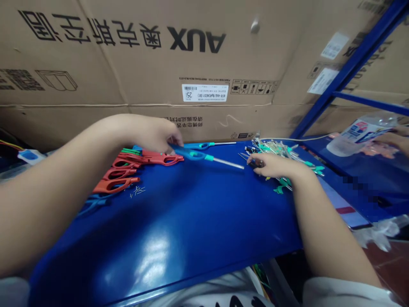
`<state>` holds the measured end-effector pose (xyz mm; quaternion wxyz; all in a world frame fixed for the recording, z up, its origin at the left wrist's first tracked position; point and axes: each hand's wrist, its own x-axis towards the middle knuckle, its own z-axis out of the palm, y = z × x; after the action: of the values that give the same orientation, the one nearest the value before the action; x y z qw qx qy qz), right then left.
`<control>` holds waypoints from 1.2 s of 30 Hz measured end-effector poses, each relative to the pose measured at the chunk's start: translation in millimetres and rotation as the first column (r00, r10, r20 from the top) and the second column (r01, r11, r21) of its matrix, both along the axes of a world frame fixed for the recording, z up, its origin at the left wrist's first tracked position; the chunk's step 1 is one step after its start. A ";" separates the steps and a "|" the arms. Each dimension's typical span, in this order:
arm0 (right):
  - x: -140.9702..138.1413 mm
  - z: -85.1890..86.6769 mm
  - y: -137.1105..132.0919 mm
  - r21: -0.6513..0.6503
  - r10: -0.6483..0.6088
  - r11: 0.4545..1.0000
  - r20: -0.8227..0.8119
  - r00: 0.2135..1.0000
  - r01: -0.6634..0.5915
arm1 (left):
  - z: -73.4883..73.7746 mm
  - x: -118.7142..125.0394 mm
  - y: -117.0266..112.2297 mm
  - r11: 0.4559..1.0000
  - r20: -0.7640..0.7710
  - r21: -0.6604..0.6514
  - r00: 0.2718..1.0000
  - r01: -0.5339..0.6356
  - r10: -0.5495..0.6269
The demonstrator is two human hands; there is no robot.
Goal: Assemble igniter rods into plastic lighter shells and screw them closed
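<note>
My left hand (171, 134) is closed around the back end of a blue long-nosed lighter (194, 155). Its teal collar and metal tube point right, toward my other hand. Beyond it, another blue lighter (203, 146) lies at the foot of the cardboard. My right hand (266, 165) has its fingers closed by a pile of metal lighter tubes with teal parts (283, 149). Something small and dark with thin prongs shows at those fingertips; its kind is unclear. Left of centre, red lighter bodies (126, 164) lie stacked, with an orange one (116, 185) nearer me.
Tall cardboard boxes (134, 89) stand behind the blue table (191, 230). Small metal pins (137, 191) lie beside the handles. A blue metal frame (345, 68) rises at right. Past it, another person's hand (394, 136) is by a clear plastic bottle (354, 135).
</note>
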<state>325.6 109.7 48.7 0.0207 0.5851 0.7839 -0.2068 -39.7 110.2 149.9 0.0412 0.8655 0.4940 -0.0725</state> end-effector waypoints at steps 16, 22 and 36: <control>-2.7 -11.4 10.0 0.101 -0.123 0.988 0.089 0.988 0.114 | -91.3 19.9 72.0 0.969 0.032 0.247 0.999 -0.016 0.008; -4.9 -8.0 5.6 0.099 -0.114 0.990 0.080 0.990 0.106 | -109.2 3.9 76.8 0.964 0.048 0.264 0.999 -0.020 0.007; -4.3 -14.1 9.0 0.239 -0.061 0.971 0.138 0.989 0.026 | -111.4 5.9 52.0 0.917 0.098 0.396 0.995 -0.046 0.007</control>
<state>321.3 118.7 34.6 0.0029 0.6140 0.7863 -0.0695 -33.8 162.2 38.5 -0.1112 0.8515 0.5075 0.0712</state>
